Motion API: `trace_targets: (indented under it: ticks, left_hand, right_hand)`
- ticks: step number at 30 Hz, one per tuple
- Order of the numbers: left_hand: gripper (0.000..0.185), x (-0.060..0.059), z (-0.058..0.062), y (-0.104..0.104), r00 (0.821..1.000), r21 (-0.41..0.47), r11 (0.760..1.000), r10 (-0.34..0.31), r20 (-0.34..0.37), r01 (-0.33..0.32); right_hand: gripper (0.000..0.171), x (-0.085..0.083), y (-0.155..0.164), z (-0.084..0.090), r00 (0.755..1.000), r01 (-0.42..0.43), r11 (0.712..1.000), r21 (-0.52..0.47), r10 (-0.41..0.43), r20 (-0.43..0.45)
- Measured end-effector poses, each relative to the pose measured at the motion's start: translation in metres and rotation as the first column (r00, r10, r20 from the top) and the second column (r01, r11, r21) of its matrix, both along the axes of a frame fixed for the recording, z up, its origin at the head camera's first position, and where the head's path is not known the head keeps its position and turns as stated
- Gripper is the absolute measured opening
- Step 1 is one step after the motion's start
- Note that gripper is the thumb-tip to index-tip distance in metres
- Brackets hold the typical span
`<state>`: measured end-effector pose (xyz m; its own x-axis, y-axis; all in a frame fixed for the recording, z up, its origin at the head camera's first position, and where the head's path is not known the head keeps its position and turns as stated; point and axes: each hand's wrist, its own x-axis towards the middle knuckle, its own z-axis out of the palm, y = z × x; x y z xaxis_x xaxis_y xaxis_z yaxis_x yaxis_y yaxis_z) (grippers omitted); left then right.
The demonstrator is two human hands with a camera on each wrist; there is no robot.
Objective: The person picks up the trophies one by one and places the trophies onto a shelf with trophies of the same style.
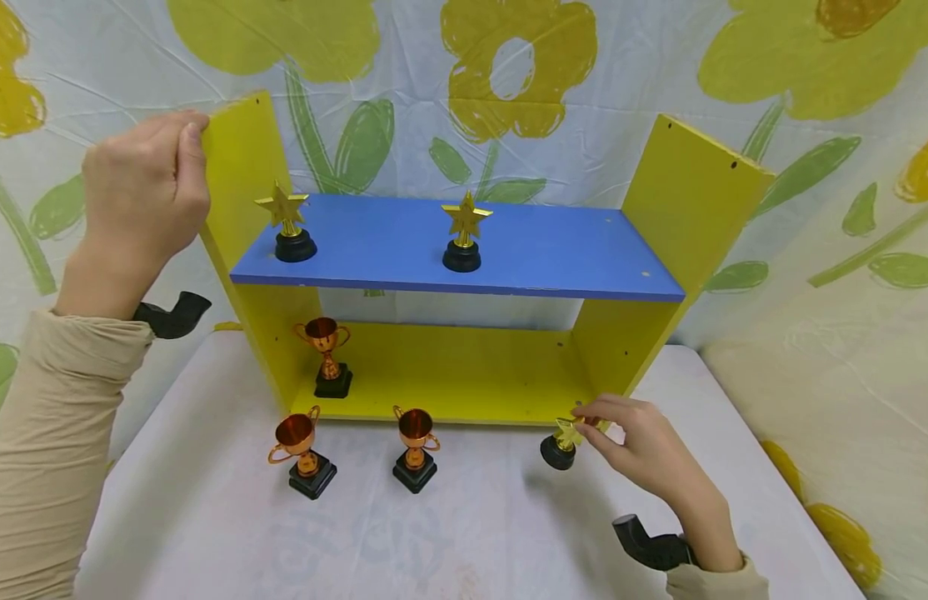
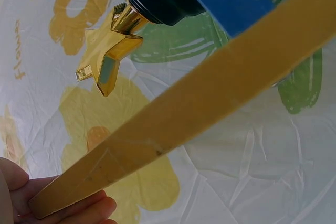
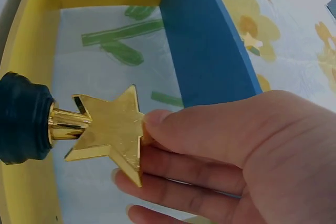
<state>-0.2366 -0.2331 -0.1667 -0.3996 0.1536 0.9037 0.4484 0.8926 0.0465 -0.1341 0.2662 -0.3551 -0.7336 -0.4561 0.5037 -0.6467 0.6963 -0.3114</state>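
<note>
**Three stars, three cups**

The right hand [image 1: 644, 446] pinches a star trophy [image 1: 561, 443] on the surface [image 1: 471, 533], at the shelf's [image 1: 464, 250] five o'clock corner. Two stars stand above; three cups below. The left hand [image 1: 145, 187] grasps the side panel [image 1: 242, 175].

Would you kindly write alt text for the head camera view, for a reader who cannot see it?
A person's right hand pinches a gold star trophy on the white table, while the left hand grips a yellow shelf unit's side panel. Two star trophies stand on its blue shelf; one copper cup trophy stands inside, two in front.
</note>
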Motion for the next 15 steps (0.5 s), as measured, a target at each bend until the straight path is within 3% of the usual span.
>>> trace_targets:
  ticks: [15]
  left_hand:
    - [0.043,-0.0009,-0.0007,-0.0006,1.0,0.009,1.0,0.002,0.0,-0.002]
  right_hand:
    - [0.029,-0.0007,0.0002,-0.0002,0.999,-0.031,0.994,-0.101,0.027,-0.045]
